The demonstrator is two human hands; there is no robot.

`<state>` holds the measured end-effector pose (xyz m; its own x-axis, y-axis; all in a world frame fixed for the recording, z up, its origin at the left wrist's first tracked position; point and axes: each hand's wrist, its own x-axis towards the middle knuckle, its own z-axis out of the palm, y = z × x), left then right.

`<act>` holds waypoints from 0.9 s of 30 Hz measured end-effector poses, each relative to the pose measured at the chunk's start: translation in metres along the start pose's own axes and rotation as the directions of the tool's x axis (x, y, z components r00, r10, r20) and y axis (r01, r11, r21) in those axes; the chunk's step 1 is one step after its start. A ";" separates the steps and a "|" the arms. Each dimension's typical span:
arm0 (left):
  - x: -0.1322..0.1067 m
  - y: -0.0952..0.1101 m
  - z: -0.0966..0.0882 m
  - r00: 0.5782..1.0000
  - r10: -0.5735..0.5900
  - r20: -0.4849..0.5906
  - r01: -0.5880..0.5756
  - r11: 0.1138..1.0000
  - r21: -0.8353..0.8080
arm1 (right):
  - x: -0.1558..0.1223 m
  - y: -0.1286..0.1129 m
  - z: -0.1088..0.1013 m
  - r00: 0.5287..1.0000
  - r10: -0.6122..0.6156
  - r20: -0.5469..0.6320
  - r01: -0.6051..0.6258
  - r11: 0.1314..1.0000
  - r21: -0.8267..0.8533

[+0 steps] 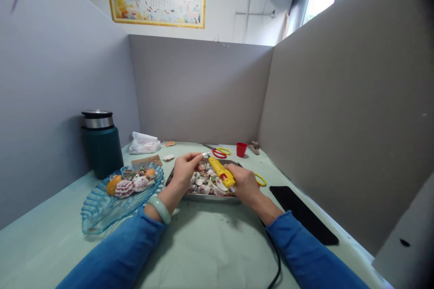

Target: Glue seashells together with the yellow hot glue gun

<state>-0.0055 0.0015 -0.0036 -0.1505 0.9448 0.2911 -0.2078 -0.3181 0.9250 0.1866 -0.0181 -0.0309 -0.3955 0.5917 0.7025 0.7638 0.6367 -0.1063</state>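
My right hand [244, 185] is wrapped round a yellow hot glue gun [220, 170], whose nozzle points up and to the left. My left hand [187, 170] pinches a small pale piece [205, 154] close to that nozzle; its kind is too small to make out. Below both hands sits a metal tray [210, 198] filled with seashells [207, 182]. From under my right forearm a black cord [278, 257] runs toward the near edge of the table.
At left, a blue scalloped glass dish [98, 216] holds shells and orange pieces, near a dark green bottle [102, 151]. Behind the tray lie scissors [219, 153], a red cup [241, 149] and a tissue pack [144, 143]. A black flat slab [301, 214] lies right. Grey partitions [200, 90] enclose the table.
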 end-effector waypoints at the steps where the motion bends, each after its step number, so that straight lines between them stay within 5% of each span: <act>1: 0.000 0.000 0.000 1.000 0.000 0.003 0.000 1.000 -0.004 | 0.000 0.000 0.000 1.000 -0.014 0.001 0.014 1.000 0.002; 11: 0.001 0.000 -0.001 0.999 -0.027 -0.034 0.027 0.999 -0.018 | 0.001 -0.002 -0.004 0.989 0.029 -0.144 -0.019 0.997 0.071; 27: -0.002 -0.001 0.003 1.000 0.000 0.010 0.000 1.000 -0.016 | 0.001 -0.006 -0.001 0.996 -0.033 -0.082 0.035 0.999 0.026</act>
<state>-0.0024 -0.0001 -0.0046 -0.1407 0.9456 0.2935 -0.2236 -0.3191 0.9210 0.1817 -0.0220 -0.0287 -0.3770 0.5281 0.7609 0.7362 0.6693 -0.0998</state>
